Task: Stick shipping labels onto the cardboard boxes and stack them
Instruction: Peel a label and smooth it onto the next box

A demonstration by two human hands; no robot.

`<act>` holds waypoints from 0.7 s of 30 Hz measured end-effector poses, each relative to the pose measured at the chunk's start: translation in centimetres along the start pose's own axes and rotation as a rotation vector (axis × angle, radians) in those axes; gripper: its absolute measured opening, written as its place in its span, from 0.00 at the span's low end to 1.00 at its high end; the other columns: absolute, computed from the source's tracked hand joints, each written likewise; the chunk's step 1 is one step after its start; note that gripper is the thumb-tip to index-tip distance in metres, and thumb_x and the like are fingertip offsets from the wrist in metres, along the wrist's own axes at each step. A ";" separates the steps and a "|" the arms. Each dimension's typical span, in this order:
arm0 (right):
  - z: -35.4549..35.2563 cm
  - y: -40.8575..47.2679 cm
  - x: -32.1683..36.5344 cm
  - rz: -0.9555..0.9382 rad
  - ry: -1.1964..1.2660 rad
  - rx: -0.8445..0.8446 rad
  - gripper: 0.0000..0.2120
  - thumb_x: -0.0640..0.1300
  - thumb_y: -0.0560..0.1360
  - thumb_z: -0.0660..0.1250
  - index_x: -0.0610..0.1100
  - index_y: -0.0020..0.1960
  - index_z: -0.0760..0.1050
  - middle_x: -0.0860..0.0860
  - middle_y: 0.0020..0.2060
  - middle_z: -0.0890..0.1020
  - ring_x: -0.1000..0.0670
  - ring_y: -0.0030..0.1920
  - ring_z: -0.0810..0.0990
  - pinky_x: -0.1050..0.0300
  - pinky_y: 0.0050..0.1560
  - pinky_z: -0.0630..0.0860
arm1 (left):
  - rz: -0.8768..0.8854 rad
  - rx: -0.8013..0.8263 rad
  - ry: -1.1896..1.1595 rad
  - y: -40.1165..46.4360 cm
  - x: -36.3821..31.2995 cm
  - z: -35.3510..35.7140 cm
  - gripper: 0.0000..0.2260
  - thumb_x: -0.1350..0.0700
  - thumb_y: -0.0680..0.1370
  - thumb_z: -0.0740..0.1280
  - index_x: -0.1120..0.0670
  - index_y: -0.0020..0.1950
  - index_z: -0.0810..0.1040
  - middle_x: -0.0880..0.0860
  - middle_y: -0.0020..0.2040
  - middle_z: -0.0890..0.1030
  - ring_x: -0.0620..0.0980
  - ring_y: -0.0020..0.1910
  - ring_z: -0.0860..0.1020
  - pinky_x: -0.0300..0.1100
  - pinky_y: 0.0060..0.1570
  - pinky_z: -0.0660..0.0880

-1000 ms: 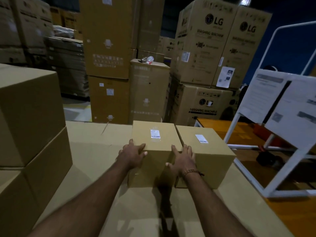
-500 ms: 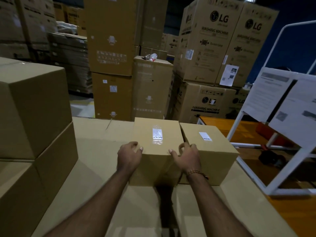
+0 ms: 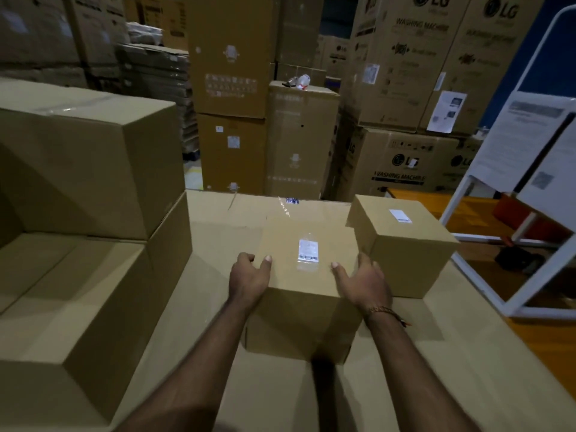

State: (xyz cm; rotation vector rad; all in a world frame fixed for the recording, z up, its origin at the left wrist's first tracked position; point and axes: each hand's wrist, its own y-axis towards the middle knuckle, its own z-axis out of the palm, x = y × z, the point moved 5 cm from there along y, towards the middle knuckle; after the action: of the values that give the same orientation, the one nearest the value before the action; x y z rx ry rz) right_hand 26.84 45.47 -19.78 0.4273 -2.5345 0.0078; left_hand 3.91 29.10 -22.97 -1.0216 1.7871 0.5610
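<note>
Since a second ago you have drawn the labelled box [image 3: 304, 288] back toward you and away from its neighbour, so the two no longer sit side by side; a gap now shows between them. Your left hand [image 3: 249, 277] holds the box's near left top corner, thumb lying on the top face and fingers wrapped down the side. Your right hand [image 3: 363, 283] holds the near right top corner, thumb on top and fingers down the right side. So both hands are clamped on the one box.

That box is at the middle of the cardboard-covered table [image 3: 199, 294], a little toward the near edge, with its label [image 3: 308, 251] under clear tape on the top face. Whether its base is resting on the table or just off it is hard to say through the blur. The second box [image 3: 405, 247], with its own label [image 3: 400, 216], stands toward the far right edge, just beside the one you hold. Larger boxes [image 3: 87, 169] are piled along the left edge.

Labelling looks done on both small boxes, so stacking seems to be the step in hand. Next you would likely lift this box clear, carry it over its resting place, square its edges and lower it flat, keeping the label facing up.
</note>
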 end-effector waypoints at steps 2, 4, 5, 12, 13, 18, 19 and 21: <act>-0.4 -2.2 0.5 -0.009 -0.040 0.012 0.39 0.71 0.78 0.63 0.47 0.79 0.65 0.39 0.70 0.74 0.36 0.70 0.75 0.43 0.63 0.77 | -0.010 0.027 -0.008 -1.8 0.3 -1.0 0.22 0.42 0.83 0.67 0.57 0.68 0.72 0.57 0.63 0.79 0.56 0.55 0.77 0.47 0.54 0.74; -0.9 -4.4 0.9 -0.007 -0.094 0.042 0.40 0.70 0.79 0.62 0.51 0.83 0.59 0.38 0.74 0.71 0.35 0.72 0.74 0.43 0.65 0.75 | 0.002 0.043 0.000 -3.4 0.6 -2.1 0.22 0.43 0.84 0.66 0.57 0.69 0.71 0.57 0.64 0.79 0.54 0.53 0.74 0.45 0.52 0.71; -1.2 -5.4 1.1 -0.003 -0.115 0.062 0.41 0.71 0.79 0.61 0.53 0.85 0.56 0.37 0.75 0.69 0.35 0.73 0.73 0.43 0.66 0.75 | 0.012 0.048 0.002 -4.1 0.8 -2.6 0.22 0.43 0.84 0.66 0.57 0.70 0.70 0.57 0.64 0.79 0.53 0.53 0.74 0.44 0.52 0.70; -1.8 -12.6 1.5 0.027 -0.177 0.105 0.38 0.71 0.80 0.58 0.53 0.84 0.60 0.36 0.75 0.68 0.34 0.72 0.74 0.42 0.65 0.75 | 0.047 0.096 0.023 -8.9 2.3 -6.6 0.21 0.43 0.84 0.66 0.56 0.70 0.71 0.56 0.66 0.79 0.52 0.55 0.74 0.43 0.51 0.69; -1.8 -13.5 1.6 0.027 -0.175 0.096 0.38 0.71 0.80 0.58 0.52 0.83 0.60 0.36 0.74 0.69 0.34 0.71 0.74 0.43 0.65 0.75 | 0.051 0.100 0.026 -9.7 2.6 -7.0 0.21 0.43 0.84 0.66 0.56 0.70 0.71 0.56 0.66 0.79 0.53 0.57 0.76 0.43 0.51 0.69; -2.1 -17.7 1.3 0.015 -0.111 0.076 0.33 0.68 0.79 0.63 0.49 0.76 0.67 0.36 0.68 0.72 0.33 0.68 0.74 0.44 0.63 0.74 | 0.052 0.096 0.054 -13.5 4.0 -9.3 0.23 0.42 0.83 0.67 0.57 0.70 0.72 0.57 0.67 0.79 0.58 0.63 0.78 0.44 0.52 0.71; -2.2 -18.5 1.2 0.011 -0.104 0.074 0.32 0.68 0.79 0.63 0.48 0.74 0.68 0.36 0.66 0.73 0.33 0.65 0.76 0.44 0.61 0.74 | 0.051 0.093 0.059 -14.3 4.2 -9.7 0.23 0.42 0.83 0.67 0.57 0.71 0.73 0.57 0.67 0.79 0.58 0.63 0.78 0.44 0.52 0.71; -2.4 -20.1 0.7 0.007 -0.104 0.082 0.31 0.69 0.79 0.62 0.47 0.71 0.68 0.36 0.64 0.72 0.33 0.61 0.78 0.46 0.55 0.73 | 0.040 0.085 0.061 -16.2 4.7 -10.3 0.23 0.42 0.83 0.67 0.56 0.71 0.73 0.57 0.67 0.79 0.58 0.63 0.78 0.44 0.51 0.71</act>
State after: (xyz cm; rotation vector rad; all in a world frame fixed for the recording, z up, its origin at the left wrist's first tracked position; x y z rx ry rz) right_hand 33.62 26.38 -19.11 0.4618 -2.6446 0.0950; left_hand 11.27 10.83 -21.68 -0.9558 1.8728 0.4783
